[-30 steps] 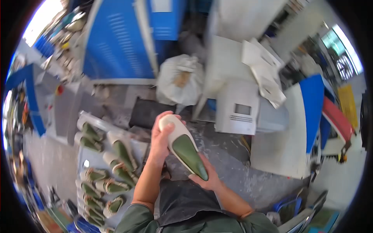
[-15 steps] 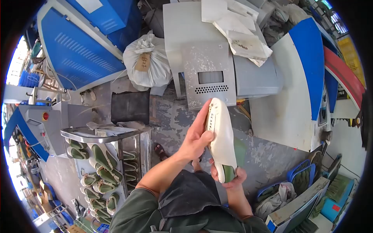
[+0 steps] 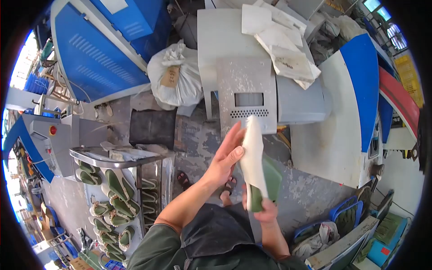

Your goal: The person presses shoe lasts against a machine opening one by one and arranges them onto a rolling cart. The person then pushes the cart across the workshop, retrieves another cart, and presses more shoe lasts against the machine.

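A white shoe upper (image 3: 253, 157) is stretched over a green shoe last (image 3: 272, 176) and held upright in front of me, toe end up. My left hand (image 3: 227, 155) is at its upper left side, thumb against the edge and fingers fairly straight, partly passing behind it. At the lower heel end, my right hand (image 3: 264, 210) is closed round the green last. Motion smears the fingers of both hands a little.
To the left a metal-railed rack (image 3: 121, 159) carries several green and white shoes (image 3: 119, 184). Ahead stands a grey machine (image 3: 245, 76) beside a tied white sack (image 3: 174, 78). Blue chairs (image 3: 346, 211) are at the lower right, and a black mat (image 3: 152, 128) lies left of centre.
The shoe has been turned, so its printed face no longer shows and more of the green last is visible. My left thumb has shifted to the shoe's edge. The view has tilted slightly.
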Tool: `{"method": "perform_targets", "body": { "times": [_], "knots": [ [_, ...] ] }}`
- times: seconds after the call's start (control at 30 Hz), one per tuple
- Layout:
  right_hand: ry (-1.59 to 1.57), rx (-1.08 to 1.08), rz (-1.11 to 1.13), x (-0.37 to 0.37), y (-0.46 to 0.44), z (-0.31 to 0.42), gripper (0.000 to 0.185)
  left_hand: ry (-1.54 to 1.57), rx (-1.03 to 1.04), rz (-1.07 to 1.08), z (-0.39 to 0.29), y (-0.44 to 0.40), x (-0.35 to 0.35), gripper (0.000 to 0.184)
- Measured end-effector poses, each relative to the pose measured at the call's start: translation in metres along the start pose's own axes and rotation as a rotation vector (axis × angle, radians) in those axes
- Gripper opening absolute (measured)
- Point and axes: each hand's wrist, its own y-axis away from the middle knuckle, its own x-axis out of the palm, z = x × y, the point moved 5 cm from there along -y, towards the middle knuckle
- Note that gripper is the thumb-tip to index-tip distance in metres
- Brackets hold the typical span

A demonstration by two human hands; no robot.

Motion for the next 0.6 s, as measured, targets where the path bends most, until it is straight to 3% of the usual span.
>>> {"method": "perform_targets", "body": {
  "times": [0.07,0.13,0.17,0.27,0.3,0.6],
  "knots": [
    [0.328,-0.127,-0.239,-0.004,-0.009,0.015,0.065,-0.209,0.161,0.017,0.009,-0.015,-0.020,0.080],
    [0.651,-0.235,-0.354,-0.031,-0.032,0.011,0.064,-0.665,0.401,-0.116,0.013,-0.040,-0.031,0.068],
    [0.837,-0.295,-0.275,-0.039,-0.046,0.014,0.060,-0.888,0.508,-0.187,0.014,-0.048,-0.035,0.063],
    [1.237,-0.583,-0.278,-0.069,-0.076,0.002,0.065,-1.348,0.592,0.277,0.036,-0.070,-0.031,0.042],
    [1.242,-0.576,-0.288,-0.076,-0.081,-0.001,0.065,-1.405,0.667,0.290,0.040,-0.073,-0.023,0.033],
    [1.212,-0.451,-0.295,-0.092,-0.109,0.003,0.067,-1.319,0.685,0.309,0.057,-0.115,-0.043,0.029]
  ]
}}
